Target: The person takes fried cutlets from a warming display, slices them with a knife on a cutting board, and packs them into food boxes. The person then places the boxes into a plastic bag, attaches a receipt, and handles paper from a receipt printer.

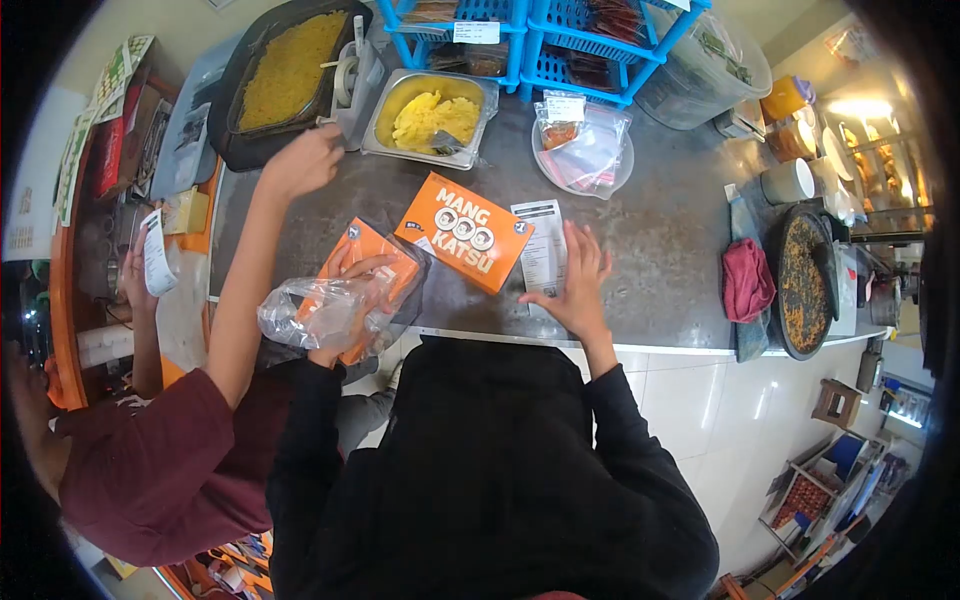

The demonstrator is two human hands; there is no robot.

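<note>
My left hand grips an orange box at the counter's front edge. A clear plastic bag bunches around that hand and the box, partly hiding my fingers. Just right of it, a second orange box printed "MANG KATSU" lies flat on the counter. My right hand is open with fingers spread and holds nothing. It is over the lower right side of a printed paper slip, beside the second box; whether it touches the paper I cannot tell.
A co-worker's hand is by a tape dispenser; their other hand holds a receipt. Behind the boxes stand a metal pan of yellow food, a plate with plastic packets and blue racks. A dark red cloth lies right.
</note>
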